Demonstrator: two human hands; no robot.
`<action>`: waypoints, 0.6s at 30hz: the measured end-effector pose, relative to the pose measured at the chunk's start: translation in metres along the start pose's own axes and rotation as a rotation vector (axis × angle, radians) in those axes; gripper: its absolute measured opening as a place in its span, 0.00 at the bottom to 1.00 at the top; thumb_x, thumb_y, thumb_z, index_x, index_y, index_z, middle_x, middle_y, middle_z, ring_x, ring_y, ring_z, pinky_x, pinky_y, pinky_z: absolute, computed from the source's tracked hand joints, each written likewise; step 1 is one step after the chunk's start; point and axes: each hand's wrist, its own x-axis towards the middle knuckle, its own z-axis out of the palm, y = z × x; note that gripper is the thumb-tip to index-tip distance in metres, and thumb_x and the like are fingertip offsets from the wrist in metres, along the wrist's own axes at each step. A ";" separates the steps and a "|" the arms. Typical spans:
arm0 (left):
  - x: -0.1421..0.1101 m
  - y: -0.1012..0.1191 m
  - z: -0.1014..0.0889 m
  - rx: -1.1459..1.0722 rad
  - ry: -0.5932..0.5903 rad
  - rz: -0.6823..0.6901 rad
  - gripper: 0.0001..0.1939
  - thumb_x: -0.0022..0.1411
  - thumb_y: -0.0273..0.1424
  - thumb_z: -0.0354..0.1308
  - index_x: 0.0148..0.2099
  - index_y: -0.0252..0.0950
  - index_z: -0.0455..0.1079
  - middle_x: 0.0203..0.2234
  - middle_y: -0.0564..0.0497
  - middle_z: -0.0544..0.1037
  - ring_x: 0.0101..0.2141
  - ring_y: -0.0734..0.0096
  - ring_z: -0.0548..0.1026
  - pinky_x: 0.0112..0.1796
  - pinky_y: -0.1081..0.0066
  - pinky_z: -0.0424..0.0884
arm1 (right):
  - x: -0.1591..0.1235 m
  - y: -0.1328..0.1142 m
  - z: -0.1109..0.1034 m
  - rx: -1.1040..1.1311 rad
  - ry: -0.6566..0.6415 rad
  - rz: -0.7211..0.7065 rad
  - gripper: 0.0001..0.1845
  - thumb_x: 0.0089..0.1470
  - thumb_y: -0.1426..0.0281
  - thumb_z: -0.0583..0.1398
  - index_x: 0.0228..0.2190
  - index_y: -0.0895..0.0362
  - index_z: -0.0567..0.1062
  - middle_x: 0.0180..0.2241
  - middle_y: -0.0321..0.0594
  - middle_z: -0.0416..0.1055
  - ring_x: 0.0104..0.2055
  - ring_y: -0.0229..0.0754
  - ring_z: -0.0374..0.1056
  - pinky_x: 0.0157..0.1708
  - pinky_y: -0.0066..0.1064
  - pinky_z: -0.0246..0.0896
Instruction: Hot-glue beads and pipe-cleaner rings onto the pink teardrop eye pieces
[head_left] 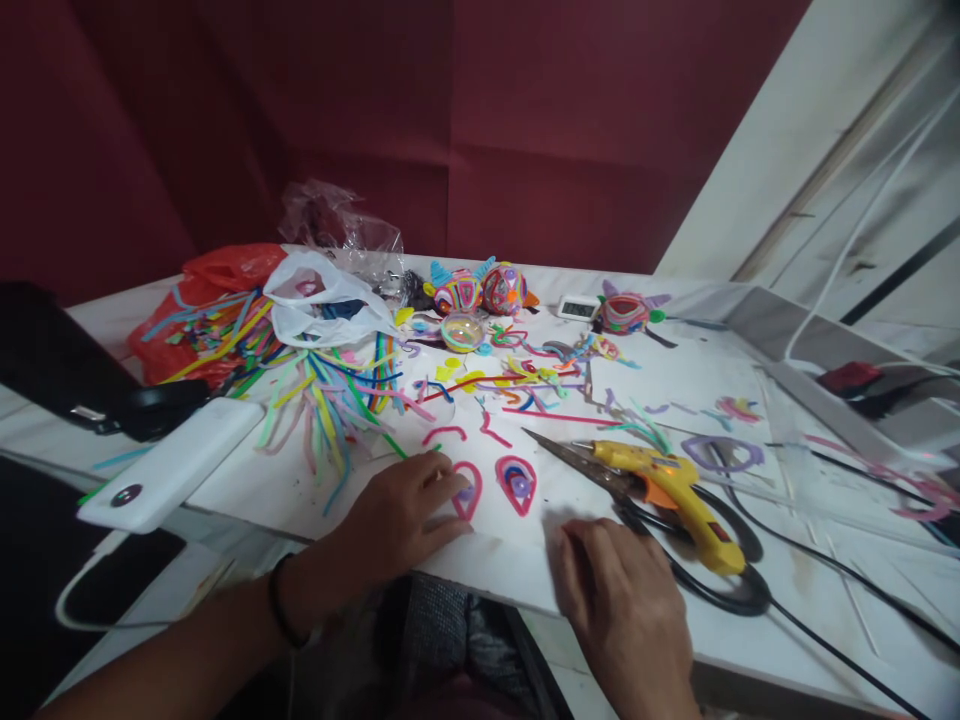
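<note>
Drop-shapes (517, 484), two pink ones, lie on the desk (817, 595), one partly under the spread left hand (409, 505), and the right hand (619, 590), curled so I can't tell if it holds anything, is by one glue gun (681, 490).

At the front edge of the tabletop (795, 640), the left hand (409, 505) covers part of one pink teardrop (466, 492); whether the fingertips press it is unclear. The right hand (626, 590) is slightly blurred, its curled fingertips hidden beneath it. Farther right, the glue gun (694, 500) covers the middle of the scissors (574, 465). Toward the back edge, the white digital display (577, 307) is too small to read. Past the left edge, a black object (67, 360) is cut off by the frame.
</note>
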 end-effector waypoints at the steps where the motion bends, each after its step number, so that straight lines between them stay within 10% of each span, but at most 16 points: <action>1: -0.001 0.001 -0.001 0.020 0.013 0.022 0.13 0.63 0.35 0.57 0.48 0.36 0.68 0.41 0.45 0.74 0.39 0.65 0.73 0.39 0.66 0.72 | 0.000 0.000 0.000 -0.001 0.002 -0.001 0.08 0.61 0.71 0.53 0.30 0.56 0.67 0.24 0.39 0.66 0.28 0.45 0.61 0.32 0.38 0.50; 12: 0.001 0.002 -0.003 0.002 0.110 0.123 0.10 0.65 0.30 0.54 0.48 0.35 0.68 0.42 0.46 0.77 0.42 0.68 0.75 0.44 0.69 0.73 | 0.001 0.002 -0.007 0.075 -0.012 -0.012 0.06 0.61 0.72 0.54 0.31 0.56 0.68 0.27 0.39 0.66 0.30 0.43 0.63 0.33 0.36 0.53; 18: 0.023 -0.007 -0.012 -0.095 -0.077 0.064 0.10 0.67 0.28 0.48 0.44 0.37 0.70 0.38 0.48 0.76 0.37 0.68 0.75 0.39 0.70 0.72 | 0.010 0.037 -0.037 -0.144 0.072 0.140 0.10 0.59 0.66 0.55 0.40 0.58 0.71 0.36 0.47 0.70 0.37 0.50 0.65 0.38 0.41 0.58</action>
